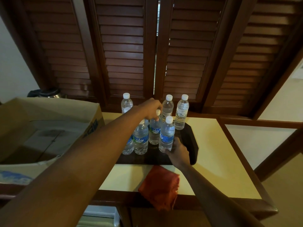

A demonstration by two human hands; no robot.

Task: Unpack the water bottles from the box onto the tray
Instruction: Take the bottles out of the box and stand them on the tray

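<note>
Left hand (pixel 151 110) grips mid bottle (pixel 155 131) by cap, right hand (pixel 177 150) wraps front bottle (pixel 166 136) low, prob. to pack both tight on tray (pixel 194 145).

table (pixel 213 154) | on it: tray (pixel 194 145), box (pixel 49 112), orange cloth (pixel 159 185)

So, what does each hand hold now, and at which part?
The left hand grips the cap end of one water bottle. The right hand holds another bottle around its lower body, near the base.
</note>
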